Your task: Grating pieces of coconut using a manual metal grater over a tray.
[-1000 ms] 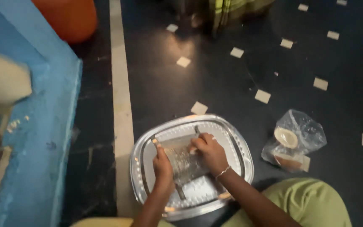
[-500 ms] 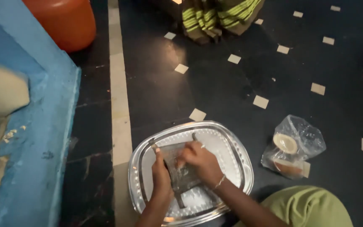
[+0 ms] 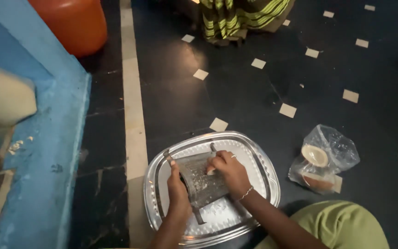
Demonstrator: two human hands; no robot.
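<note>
Dark stone floor (image 3: 236, 97) with pale inlaid squares carries a steel tray (image 3: 259, 159) near the viewer. On it stands a tilted metal grater (image 3: 201, 177). Left hand (image 3: 178, 191) clasps its left edge; right hand (image 3: 229, 173) presses a small pale piece against its face. Right of the tray lies a clear plastic bag (image 3: 332, 150) holding coconut halves.

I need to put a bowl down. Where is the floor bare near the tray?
Bare dark floor lies beyond the steel tray, toward the striped cloth. Right is crowded by the plastic bag; on the tray both hands, left hand and right hand, work the grater.
</note>
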